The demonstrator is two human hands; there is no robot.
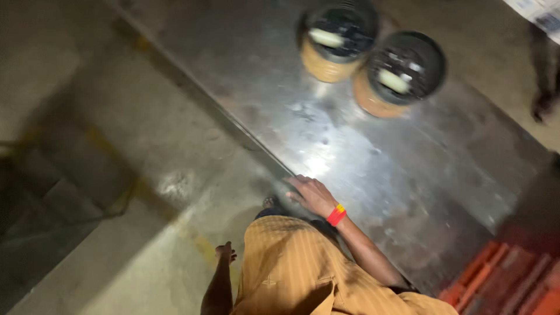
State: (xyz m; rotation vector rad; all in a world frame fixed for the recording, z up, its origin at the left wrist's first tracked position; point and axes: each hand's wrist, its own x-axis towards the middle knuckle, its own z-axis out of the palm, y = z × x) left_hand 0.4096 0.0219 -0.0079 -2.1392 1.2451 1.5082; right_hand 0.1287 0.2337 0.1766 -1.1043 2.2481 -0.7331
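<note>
Near edge of table: the right hand (313, 195) lies flat on the shiny metal table (408, 169), fingers spread, holding nothing.
Left hand: the left hand (224, 253) hangs by the person's side over the floor (146, 192). It looks loosely curled and empty, but it is small and dim.
Spools: two round spools (337, 39) (399, 74) stand side by side at the far end of the table, well apart from the right hand.
How to do it well: I think leaning on the flat palm keeps the body steady; keep fingers off the sharp edge.
Count: two spools, one table, two hands, one red and yellow wristband (336, 214), some orange crates (507, 280).
Far corner: another person's foot (542, 105).
</note>
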